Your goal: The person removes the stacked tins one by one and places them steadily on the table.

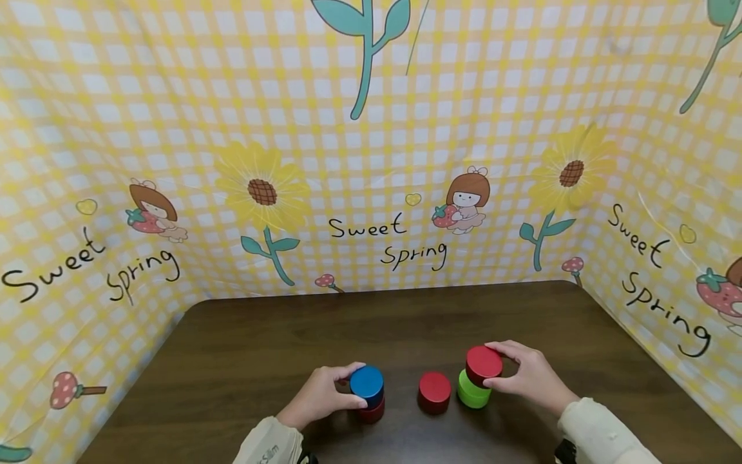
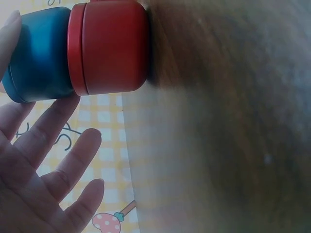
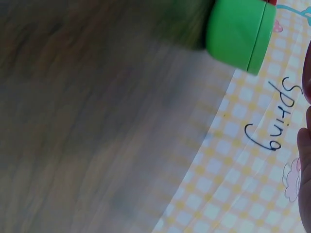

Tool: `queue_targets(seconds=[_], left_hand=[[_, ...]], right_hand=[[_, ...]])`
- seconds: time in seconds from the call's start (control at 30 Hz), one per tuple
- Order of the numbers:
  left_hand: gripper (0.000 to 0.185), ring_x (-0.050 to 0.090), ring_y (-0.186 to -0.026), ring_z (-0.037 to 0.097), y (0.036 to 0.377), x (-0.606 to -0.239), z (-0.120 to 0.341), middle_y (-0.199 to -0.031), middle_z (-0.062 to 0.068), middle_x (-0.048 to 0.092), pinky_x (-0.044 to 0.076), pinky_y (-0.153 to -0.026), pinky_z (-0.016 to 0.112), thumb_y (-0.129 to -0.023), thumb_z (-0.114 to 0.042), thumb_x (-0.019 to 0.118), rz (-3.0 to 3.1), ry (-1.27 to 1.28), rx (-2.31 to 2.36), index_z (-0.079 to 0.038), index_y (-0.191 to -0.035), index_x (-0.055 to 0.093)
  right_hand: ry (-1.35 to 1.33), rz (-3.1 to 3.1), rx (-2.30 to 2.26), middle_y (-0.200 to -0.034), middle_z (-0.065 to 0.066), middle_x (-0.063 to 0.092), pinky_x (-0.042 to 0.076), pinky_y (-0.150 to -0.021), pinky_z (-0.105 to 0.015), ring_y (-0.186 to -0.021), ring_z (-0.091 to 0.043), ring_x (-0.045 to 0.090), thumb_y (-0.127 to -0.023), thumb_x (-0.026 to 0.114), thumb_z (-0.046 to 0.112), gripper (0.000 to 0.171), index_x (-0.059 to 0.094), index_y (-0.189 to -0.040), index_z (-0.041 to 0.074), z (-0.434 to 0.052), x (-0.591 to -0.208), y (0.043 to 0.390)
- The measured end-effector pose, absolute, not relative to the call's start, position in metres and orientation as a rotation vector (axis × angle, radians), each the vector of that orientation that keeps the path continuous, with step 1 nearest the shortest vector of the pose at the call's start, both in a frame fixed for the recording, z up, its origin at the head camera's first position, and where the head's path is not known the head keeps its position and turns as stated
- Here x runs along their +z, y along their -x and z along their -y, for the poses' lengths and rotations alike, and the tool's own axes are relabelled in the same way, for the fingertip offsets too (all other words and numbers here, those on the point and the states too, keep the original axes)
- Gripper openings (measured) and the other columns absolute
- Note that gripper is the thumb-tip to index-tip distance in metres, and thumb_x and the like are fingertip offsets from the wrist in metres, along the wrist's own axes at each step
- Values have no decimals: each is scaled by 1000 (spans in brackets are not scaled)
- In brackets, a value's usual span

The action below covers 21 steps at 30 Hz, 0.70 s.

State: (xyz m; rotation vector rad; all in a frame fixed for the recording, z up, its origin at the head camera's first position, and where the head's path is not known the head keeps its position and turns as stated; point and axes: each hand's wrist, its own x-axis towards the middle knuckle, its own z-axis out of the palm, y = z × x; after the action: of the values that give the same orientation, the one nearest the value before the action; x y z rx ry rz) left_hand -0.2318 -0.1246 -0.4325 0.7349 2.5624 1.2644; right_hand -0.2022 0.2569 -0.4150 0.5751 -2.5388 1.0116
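Observation:
My left hand (image 1: pixel 323 394) pinches a blue round tin (image 1: pixel 367 383) between thumb and fingers. That tin sits on top of a red tin (image 2: pixel 114 47), lined up end to end with it in the left wrist view. On the right, my right hand (image 1: pixel 530 372) pinches another red tin (image 1: pixel 484 362) by its side. This one is over a green tin (image 1: pixel 473 393) and overlaps its top in the head view. The right wrist view shows the green tin (image 3: pixel 238 34) upright on the table, with only fingertips (image 3: pixel 305 170) of the hand at the edge.
A third red tin (image 1: pixel 434 392) stands alone between the two pairs, close to the green one. All are near the front of a dark wooden table (image 1: pixel 324 328). A yellow checked cloth (image 1: pixel 371 161) with printed flowers and lettering hangs behind and at both sides.

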Motion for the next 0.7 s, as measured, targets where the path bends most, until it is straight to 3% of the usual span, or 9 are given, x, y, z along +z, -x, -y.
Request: queue_targets(seconds=[0.7], left_hand=[[65, 62, -94, 25, 232, -431, 123, -113, 16, 67, 52, -79, 43, -80, -31, 78, -2551, -729, 1284, -3, -134, 56]], right_hand=[[-489, 2482, 892, -100, -9, 68, 52, -72, -28, -92, -7, 60, -60, 91, 16, 53, 70, -106, -1, -281, -417, 195]])
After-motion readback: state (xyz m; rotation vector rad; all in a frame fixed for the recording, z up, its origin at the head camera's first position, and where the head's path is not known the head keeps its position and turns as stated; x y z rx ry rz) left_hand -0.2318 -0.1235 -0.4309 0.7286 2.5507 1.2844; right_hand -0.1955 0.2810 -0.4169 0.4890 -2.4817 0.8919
